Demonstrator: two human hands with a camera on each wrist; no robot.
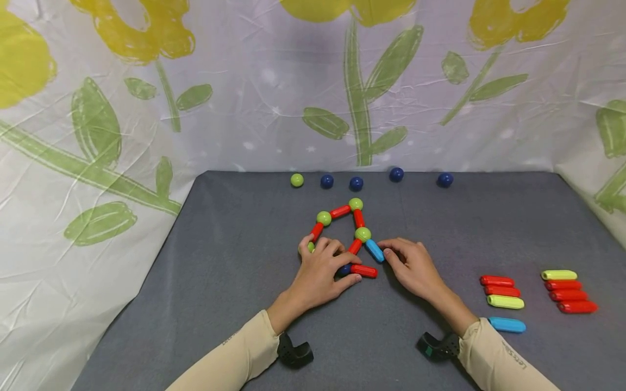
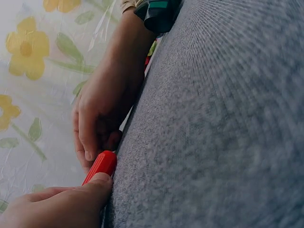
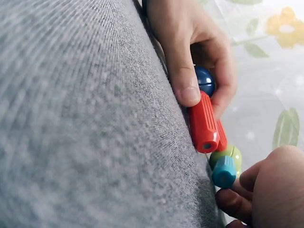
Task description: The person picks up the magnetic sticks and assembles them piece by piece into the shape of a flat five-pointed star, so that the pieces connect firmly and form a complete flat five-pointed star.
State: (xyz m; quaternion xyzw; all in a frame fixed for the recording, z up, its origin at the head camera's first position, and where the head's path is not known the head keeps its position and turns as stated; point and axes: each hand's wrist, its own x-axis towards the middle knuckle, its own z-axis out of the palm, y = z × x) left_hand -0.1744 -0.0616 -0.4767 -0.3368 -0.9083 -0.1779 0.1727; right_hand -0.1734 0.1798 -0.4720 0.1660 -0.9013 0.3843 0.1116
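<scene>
On the grey table, red magnetic rods (image 1: 340, 211) and green balls (image 1: 363, 234) form a bent loop. My left hand (image 1: 318, 266) lies over its near left part and hides some of it. Thumb and forefinger pinch a red rod (image 1: 364, 271) beside a blue ball (image 3: 204, 80); the rod's free end points right. From the nearest green ball a light blue rod (image 1: 375, 250) slants toward my right hand (image 1: 413, 269). The right fingertips are right at its free end, loosely bent, with no rod between them.
A green ball (image 1: 296, 180) and several dark blue balls (image 1: 356, 184) line the back edge. At the right lie two groups of red rods (image 1: 502, 291) and yellow-green rods (image 1: 559, 275), plus a light blue rod (image 1: 507, 325) near the right sleeve. A flowered cloth (image 1: 235, 108) hangs behind.
</scene>
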